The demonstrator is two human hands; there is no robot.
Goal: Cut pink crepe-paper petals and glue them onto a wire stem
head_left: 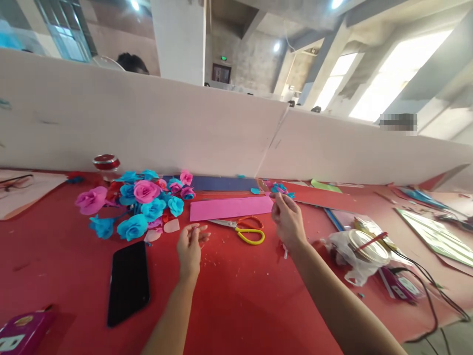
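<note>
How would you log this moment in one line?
left hand: near scissors; right hand: near pink strip; grips: unclear; flowers: beyond phone

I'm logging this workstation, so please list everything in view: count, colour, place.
table: one, red, foreground
partition: one row, pale, behind table
paper flowers: overlapping bunch, blue and pink, left rear
red-lidded jar: one, behind flowers
pink strip: one, behind scissors
navy strip: one, by partition
scissors: one pair, yellow and orange handles, between hands
phone: one, black, left
magenta cases: two, bottom left and right
round container: one, pale lid, right
plastic bag: one, clear, around container
cables: several, black, right
exit sign: one, green, far wall
heads: several, dark, beyond partition
small scraps: uncountable, mixed colours, scattered
left hand: one, near scissors' tips
right hand: one, by pink strip's right end
</note>
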